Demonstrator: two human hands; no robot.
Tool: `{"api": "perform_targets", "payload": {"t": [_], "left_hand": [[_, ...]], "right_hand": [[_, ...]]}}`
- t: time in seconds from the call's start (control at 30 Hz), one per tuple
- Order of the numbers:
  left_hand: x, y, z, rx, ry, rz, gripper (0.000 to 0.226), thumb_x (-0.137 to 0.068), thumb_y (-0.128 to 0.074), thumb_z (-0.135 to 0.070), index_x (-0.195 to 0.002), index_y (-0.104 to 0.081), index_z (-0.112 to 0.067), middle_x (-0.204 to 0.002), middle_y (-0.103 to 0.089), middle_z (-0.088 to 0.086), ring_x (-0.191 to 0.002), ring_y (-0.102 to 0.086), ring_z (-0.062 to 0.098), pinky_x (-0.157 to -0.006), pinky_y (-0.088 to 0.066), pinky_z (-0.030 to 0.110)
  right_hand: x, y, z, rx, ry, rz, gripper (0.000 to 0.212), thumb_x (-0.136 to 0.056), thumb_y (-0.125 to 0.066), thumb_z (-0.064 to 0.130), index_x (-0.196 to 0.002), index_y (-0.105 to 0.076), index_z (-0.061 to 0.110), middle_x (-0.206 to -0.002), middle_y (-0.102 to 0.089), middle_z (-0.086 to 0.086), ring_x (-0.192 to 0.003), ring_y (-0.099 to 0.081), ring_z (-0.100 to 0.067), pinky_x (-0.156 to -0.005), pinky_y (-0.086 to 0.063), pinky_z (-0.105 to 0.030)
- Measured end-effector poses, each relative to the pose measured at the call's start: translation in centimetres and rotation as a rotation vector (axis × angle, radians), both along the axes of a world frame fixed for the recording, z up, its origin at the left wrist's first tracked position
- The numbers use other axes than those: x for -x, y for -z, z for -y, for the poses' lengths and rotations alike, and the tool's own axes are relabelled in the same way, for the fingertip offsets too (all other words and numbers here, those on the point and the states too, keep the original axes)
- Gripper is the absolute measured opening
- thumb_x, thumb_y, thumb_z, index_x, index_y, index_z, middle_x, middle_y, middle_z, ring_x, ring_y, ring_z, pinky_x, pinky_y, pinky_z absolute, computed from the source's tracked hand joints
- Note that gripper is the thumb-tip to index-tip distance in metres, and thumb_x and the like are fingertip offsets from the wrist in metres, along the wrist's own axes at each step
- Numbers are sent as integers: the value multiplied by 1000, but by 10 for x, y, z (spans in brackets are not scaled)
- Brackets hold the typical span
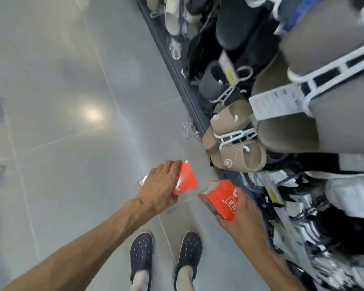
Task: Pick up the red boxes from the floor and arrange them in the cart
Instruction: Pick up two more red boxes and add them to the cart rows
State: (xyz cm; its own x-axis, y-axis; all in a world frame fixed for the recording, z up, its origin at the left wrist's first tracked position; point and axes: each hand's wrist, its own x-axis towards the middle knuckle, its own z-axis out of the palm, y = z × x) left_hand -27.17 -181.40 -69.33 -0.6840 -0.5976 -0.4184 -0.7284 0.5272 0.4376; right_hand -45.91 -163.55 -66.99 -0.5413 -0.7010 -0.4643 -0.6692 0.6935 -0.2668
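Our left hand (160,183) grips a glossy flat red carton (185,181); our right hand (243,208) clasps a white-lettered red cardboard box (219,198) just beside it.

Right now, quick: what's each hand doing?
Left hand: fingers curled over a flat red box, gripping it.
Right hand: holding a second red box from beneath.
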Motion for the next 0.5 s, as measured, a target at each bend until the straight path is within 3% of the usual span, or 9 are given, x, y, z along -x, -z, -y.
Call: {"api": "perform_targets", "payload": {"t": [0.17, 0.23, 0.33, 0.4, 0.5], "left_hand": [[-79, -199, 5, 81, -118, -8, 93, -76, -75, -48, -152, -27, -22, -138, -50, 1, -121, -52, 29, -98, -42, 39], [-111, -272, -3, 137, -129, 12, 95, -75, -73, -46, -153, -26, -21, -141, -48, 1, -123, -52, 30, -98, -43, 41], [-155, -360, -22, 239, -185, 48, 98, -70, -73, -39, -153, -23, -25, -143, -47, 0, -125, -51, 29, -98, -42, 43], [-178, -408, -43, 257, -288, 76, 100, -70, -67, -52, -154, -22, -25, -145, -46, 1, -127, -50, 29, -99, -43, 44], [-208, -459, -88, 261, -500, 37, 111, -58, -42, -81, -153, -24, -26, -144, -48, 1, -126, -51, 30, -99, -44, 44]], "right_hand": [[-36, -206, 53, 113, -169, 42, 96, -76, -74, 70, -148, -36, 19, -139, -54, -2, -130, -52, -24, -106, -42, -40], [-53, -284, 65, 167, -249, 95, 96, -75, -71, 75, -147, -37, 21, -138, -54, 0, -130, -52, -24, -104, -43, -44], [-73, -372, 81, 277, -466, 143, 84, -76, -71, 68, -142, -42, 23, -130, -57, -1, -124, -55, -26, -100, -46, -45], [-86, -414, 91, 302, -610, 119, 83, -73, -74, 65, -139, -45, 22, -126, -59, -3, -119, -58, -29, -97, -47, -45], [-113, -461, 103, 301, -849, 69, 80, -74, -75, 65, -135, -45, 25, -124, -62, 0, -112, -61, -25, -92, -48, -38]]}}
